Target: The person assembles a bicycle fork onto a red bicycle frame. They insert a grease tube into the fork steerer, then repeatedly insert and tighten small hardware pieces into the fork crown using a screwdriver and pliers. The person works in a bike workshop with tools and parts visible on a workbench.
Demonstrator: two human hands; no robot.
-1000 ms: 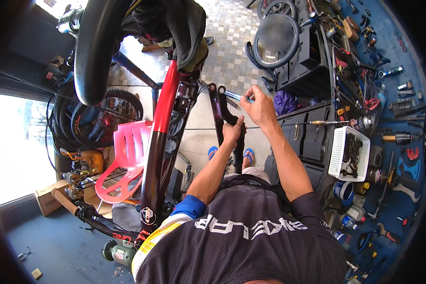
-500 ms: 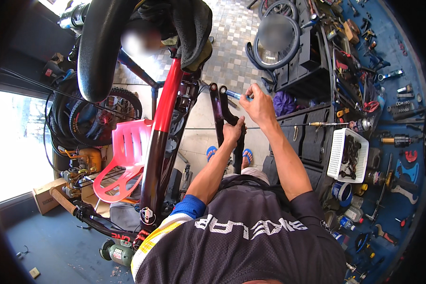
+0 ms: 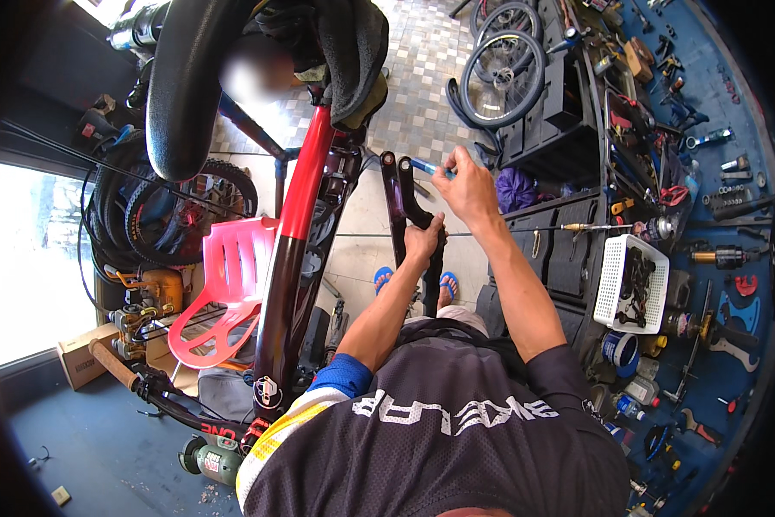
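Note:
My left hand [image 3: 423,239] is closed around one arm of a dark, forked bicycle frame part [image 3: 393,200], held upright in front of my body. Two round eyelets top its far ends. Between the fingertips of my right hand [image 3: 472,191] is a slim blue stick-like tool [image 3: 427,167], its far tip close to the right eyelet. Whether the tip touches the eyelet, I cannot tell. Left of my hands stands a bicycle frame [image 3: 294,222] with a red and dark tube, its saddle [image 3: 180,95] near the top.
A pink plastic chair [image 3: 228,276] stands behind the frame on the left, near tyres and wheels. To the right, a white basket [image 3: 607,284] of dark parts sits beside black cases. Tools crowd the blue bench [image 3: 706,302]. A thin cable [image 3: 525,229] crosses beyond my forearms.
The blue tool has tilted and shifted slightly in my right fingers, its tip a little farther up beside the eyelet. My left hand keeps its hold on the frame part.

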